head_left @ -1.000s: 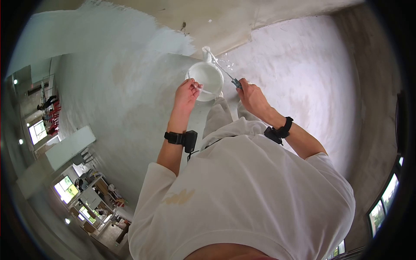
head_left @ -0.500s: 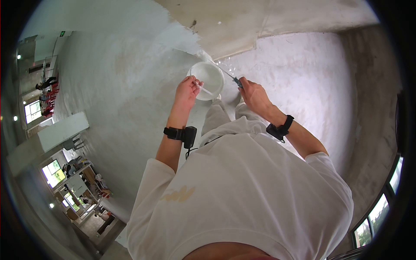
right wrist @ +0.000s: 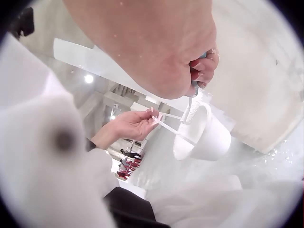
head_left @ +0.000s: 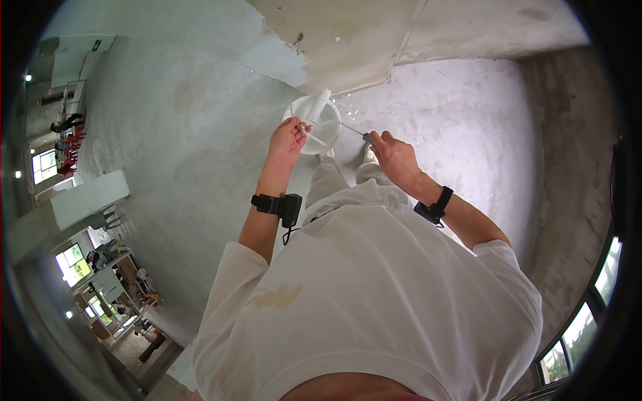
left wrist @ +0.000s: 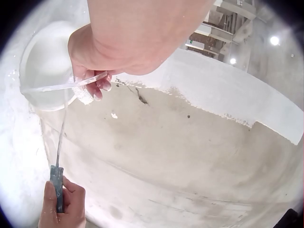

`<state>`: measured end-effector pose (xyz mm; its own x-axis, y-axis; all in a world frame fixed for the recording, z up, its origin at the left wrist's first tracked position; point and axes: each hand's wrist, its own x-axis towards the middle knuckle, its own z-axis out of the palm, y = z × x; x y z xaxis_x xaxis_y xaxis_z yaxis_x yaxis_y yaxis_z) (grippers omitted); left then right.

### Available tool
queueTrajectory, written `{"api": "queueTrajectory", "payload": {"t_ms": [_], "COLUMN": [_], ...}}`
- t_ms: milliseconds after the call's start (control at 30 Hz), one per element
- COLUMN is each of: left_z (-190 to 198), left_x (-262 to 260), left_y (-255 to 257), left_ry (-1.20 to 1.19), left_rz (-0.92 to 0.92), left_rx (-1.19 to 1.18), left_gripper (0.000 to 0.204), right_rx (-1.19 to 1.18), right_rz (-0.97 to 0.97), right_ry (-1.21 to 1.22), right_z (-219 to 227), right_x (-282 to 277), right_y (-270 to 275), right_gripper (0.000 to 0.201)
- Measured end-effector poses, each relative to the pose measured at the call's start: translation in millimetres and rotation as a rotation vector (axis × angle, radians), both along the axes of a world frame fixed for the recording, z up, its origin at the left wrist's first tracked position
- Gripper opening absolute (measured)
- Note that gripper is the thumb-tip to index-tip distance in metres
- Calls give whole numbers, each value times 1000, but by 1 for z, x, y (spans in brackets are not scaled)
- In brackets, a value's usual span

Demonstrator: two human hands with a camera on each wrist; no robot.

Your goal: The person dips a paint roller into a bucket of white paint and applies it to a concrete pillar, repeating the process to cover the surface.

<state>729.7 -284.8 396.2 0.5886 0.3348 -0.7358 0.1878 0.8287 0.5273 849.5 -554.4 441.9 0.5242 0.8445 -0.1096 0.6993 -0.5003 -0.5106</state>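
Note:
My left hand (head_left: 287, 139) pinches the pale strap-like handle (left wrist: 59, 87) of a white bucket (right wrist: 216, 140), which hangs below the fingers with its mouth facing up. Pale liquid, like white paint, shows inside the bucket in the head view. In my right hand (head_left: 396, 159) is a paint roller, gripped by its blue-green handle (left wrist: 57, 183). A thin metal rod runs from that handle to the white roller sleeve (head_left: 321, 105), which lies across the bucket's far rim and mouth. Part of the sleeve is hidden behind my left hand in the left wrist view.
In front stands a bare beige wall (head_left: 354, 40) with a white painted area (head_left: 221, 50) at its left. White splashes (head_left: 349, 107) mark the floor beyond the bucket. My shoes (head_left: 328, 155) are just behind it. Furniture, red chairs and people appear far left; windows (head_left: 578, 337) lie right.
The roller sleeve has come back from beyond the bucket to over its mouth, drawn by my right hand. The left hand keeps its hold on the handle. The head view has shifted slightly.

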Motion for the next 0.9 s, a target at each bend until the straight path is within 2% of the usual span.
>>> {"api": "queueTrajectory", "payload": {"t_ms": [167, 367, 567, 900], "left_z": [-9, -1, -18, -20], "left_x": [-4, -2, -6, -9], "left_y": [2, -2, 0, 0], "left_ry": [-23, -33, -57, -19], "left_rz": [61, 114, 190, 220], "left_rx": [-34, -49, -87, -39], "left_gripper": [11, 11, 8, 5], "right_rx": [-65, -92, -106, -128], "right_rz": [0, -45, -24, -27], "right_ry": [-13, -4, 7, 49], "right_z": [1, 12, 14, 19], "right_x": [-4, -10, -14, -12], "right_y": [2, -15, -34, -55], "right_gripper": [19, 17, 16, 18]}}
